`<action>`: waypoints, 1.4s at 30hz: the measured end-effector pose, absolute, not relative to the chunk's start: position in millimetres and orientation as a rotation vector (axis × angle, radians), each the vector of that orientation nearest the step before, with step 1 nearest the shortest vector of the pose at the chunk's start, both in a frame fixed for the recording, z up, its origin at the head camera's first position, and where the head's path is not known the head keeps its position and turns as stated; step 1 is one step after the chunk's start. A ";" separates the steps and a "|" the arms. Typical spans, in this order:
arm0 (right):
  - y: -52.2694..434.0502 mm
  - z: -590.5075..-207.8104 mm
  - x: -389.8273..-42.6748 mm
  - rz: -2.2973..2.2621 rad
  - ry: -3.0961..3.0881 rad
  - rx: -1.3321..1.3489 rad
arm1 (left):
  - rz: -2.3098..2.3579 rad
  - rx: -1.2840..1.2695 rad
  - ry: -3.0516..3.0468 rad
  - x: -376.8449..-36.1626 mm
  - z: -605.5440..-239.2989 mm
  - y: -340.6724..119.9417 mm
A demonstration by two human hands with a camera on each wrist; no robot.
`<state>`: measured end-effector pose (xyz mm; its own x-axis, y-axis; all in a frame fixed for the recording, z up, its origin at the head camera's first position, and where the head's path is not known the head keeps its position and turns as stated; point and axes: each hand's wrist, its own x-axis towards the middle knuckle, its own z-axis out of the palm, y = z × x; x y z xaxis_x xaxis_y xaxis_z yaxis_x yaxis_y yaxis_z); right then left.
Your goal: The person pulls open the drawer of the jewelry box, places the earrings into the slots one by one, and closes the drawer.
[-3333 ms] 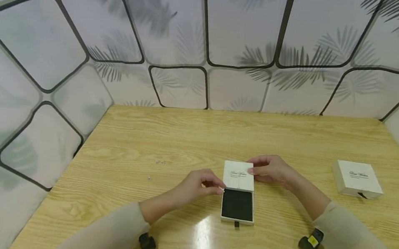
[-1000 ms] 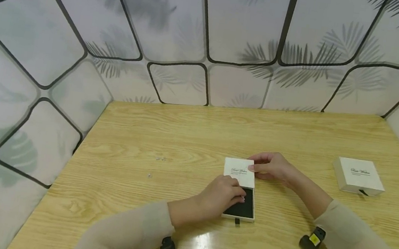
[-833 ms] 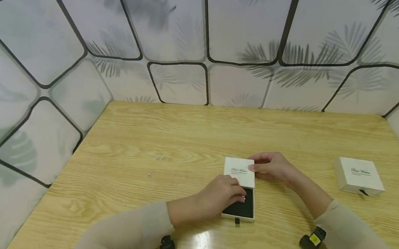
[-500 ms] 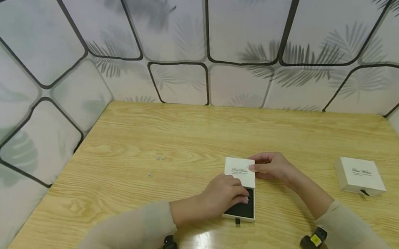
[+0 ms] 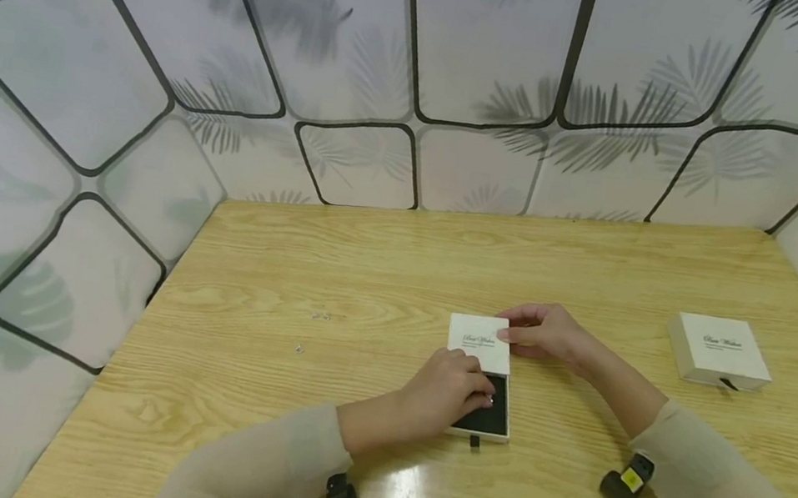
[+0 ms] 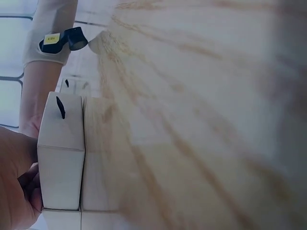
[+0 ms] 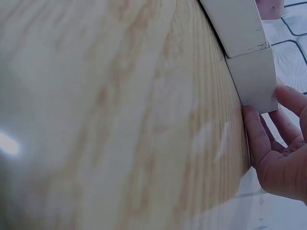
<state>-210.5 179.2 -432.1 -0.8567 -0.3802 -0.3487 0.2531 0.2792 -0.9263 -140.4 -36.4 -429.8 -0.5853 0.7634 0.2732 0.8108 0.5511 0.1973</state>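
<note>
While two beige sleeves (image 5: 265,463) come in over the near edge, each w/ a small black cam (image 5: 340,496) at the cuff, a black pull tab (image 5: 475,442) sticks out toward the person from the white drawer (image 5: 488,437). Drawer lies flat on the wooden table (image 5: 443,259), lined w/ a black pad (image 5: 496,422). L hand (image 5: 444,390) arches over it & hides its left part — fingers bent, tips tog. on a small shiny piece (image 5: 491,399) at the pad; too tiny to ID, & can't tell if it touches the pad. Just beyond, the white cover (image 5: 477,335), printed "Best Wishes", meets the drawer's far end; R hand (image 5: 546,336) grips its right side, thumb on top, other fingers against the side. Off left on the table lie tiny clear bits: a single bit (image 5: 299,348), then slightly farther a small cluster (image 5: 321,316). Well to the right, a 2nd white box (image 5: 722,350), similar lettering, sits closed w/ its own dark tab (image 5: 729,383) facing the person — contents hidden. At the back, a pale wall covering (image 5: 493,51) w/ dark rounded outlines & grey leaf prints.
</note>
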 end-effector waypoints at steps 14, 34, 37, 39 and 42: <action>178.9 -436.1 -211.1 -1.642 2.038 -0.129 | -0.553 -1.349 -2.633 -141.1 -428.2 -39.5; 178.9 -435.5 -207.8 -1.636 2.046 -0.137 | -0.580 -1.263 -2.639 -139.7 -430.6 -36.5; 178.4 -435.8 -207.7 -1.642 2.044 -0.134 | -0.500 -1.252 -2.624 -139.0 -431.8 -35.7; 178.1 -436.4 -207.9 -1.643 2.044 -0.135 | -0.451 -1.247 -2.611 -138.4 -431.9 -35.6; 178.0 -437.7 -208.5 -1.647 2.041 -0.127 | -0.435 -1.258 -2.595 -137.5 -431.7 -36.3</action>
